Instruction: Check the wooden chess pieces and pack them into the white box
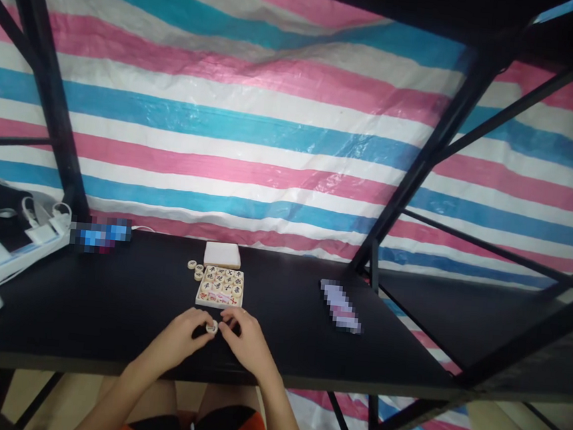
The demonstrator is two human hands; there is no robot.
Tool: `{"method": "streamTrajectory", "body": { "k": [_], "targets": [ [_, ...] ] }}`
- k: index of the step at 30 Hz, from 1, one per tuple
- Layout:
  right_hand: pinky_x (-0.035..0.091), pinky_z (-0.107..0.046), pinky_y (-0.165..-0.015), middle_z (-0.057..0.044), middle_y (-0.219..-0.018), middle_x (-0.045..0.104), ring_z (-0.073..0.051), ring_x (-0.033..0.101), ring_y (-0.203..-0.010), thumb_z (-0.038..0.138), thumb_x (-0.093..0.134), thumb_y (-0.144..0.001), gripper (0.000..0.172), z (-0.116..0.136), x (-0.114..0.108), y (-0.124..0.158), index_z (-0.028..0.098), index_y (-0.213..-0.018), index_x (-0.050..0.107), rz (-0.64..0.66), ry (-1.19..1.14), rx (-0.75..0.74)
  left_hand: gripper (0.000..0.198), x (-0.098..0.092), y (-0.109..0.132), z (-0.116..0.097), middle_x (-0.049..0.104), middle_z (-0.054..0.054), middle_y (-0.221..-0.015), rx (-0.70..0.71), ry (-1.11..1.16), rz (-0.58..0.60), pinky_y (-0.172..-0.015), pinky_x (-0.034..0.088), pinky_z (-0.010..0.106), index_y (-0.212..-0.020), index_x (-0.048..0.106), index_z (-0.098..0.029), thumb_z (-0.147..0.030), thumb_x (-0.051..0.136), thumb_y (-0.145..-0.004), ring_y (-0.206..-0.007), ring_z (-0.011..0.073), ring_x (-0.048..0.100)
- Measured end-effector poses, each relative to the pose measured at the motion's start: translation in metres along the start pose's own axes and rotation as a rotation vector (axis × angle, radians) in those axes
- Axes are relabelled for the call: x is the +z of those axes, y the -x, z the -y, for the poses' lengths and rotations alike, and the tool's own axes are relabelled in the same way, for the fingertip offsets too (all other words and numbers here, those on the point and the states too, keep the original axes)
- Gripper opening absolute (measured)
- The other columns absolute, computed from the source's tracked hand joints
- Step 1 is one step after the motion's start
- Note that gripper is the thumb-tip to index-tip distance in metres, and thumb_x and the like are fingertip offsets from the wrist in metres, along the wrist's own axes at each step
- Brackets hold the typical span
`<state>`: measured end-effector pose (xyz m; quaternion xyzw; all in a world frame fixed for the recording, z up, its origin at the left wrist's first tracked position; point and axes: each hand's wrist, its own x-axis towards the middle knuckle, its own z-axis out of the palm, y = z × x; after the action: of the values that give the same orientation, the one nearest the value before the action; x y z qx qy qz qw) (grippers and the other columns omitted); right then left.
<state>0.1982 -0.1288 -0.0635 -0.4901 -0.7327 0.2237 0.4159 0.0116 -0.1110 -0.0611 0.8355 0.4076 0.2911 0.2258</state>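
Head view: you've got a xiangqi piece [212, 327] between both hands, just above the black surface [108, 306], near its front edge and right in front of you. Left hand [180, 339] fingers are pinched on the piece's left side. Right hand [247, 345] fingers are curled and touch its right side, but can't tell if they actually grip. The piece is a round disc, so no long axis, and both hands are equally close to it. Just beyond the fingers sits the open box [218, 305] w/ rows of pieces. Its lid [223, 255] lies behind it, and two loose pieces [194, 267] lie at the box's far-left corner. A white power strip [6, 264] w/ plugs is far left. Behind it all: striped pink-blue-white tarp [273, 140] and black metal frame [421, 166].
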Motion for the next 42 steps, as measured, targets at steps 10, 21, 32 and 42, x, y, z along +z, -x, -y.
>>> {"method": "streamTrajectory", "body": {
  "k": [10, 21, 32, 42],
  "targets": [
    [0.045, -0.027, -0.074, 0.0, -0.084, 0.068, -0.016, 0.061, -0.079, 0.025, 0.056, -0.084, 0.01, 0.005, -0.003, 0.001, 0.022, -0.09, 0.064, 0.113, 0.041, -0.03, 0.016, 0.002, -0.002, -0.003, 0.064, -0.001, -0.081, -0.063, 0.191, -0.016, -0.071, 0.047, 0.024, -0.087, 0.061, -0.021, -0.015, 0.058, -0.072, -0.073, 0.0139, 0.059],
    [0.043, -0.021, -0.063, 0.0, -0.086, 0.069, -0.012, 0.059, -0.068, 0.02, 0.056, -0.081, 0.012, 0.004, -0.002, 0.0, 0.021, -0.089, 0.065, 0.074, -0.065, 0.004, 0.016, -0.001, -0.006, -0.002, 0.07, 0.001, -0.082, -0.15, 0.343, 0.009, -0.072, 0.048, 0.025, -0.088, 0.067, -0.018, -0.028, 0.058, -0.078, -0.075, 0.0165, 0.063],
    [0.043, -0.021, -0.059, -0.001, -0.081, 0.066, -0.013, 0.058, -0.064, 0.027, 0.052, -0.084, 0.011, 0.0, -0.001, -0.001, 0.02, -0.086, 0.06, -0.091, -0.126, 0.035, 0.027, 0.001, -0.004, 0.003, 0.058, 0.006, -0.116, -0.1, 0.145, -0.163, -0.065, 0.052, 0.027, -0.106, 0.063, -0.023, -0.027, 0.053, -0.081, -0.071, 0.0134, 0.059],
    [0.044, -0.025, -0.068, -0.002, -0.073, 0.064, -0.018, 0.058, -0.071, 0.024, 0.048, -0.084, 0.012, -0.012, -0.007, -0.027, 0.021, -0.08, 0.058, -0.281, 0.211, 0.1, 0.035, 0.011, -0.004, 0.016, 0.055, 0.008, -0.129, -0.047, -0.254, -0.143, -0.103, 0.038, 0.045, -0.118, 0.059, -0.023, -0.021, 0.05, -0.084, -0.117, 0.0242, 0.052]
  ]
}}
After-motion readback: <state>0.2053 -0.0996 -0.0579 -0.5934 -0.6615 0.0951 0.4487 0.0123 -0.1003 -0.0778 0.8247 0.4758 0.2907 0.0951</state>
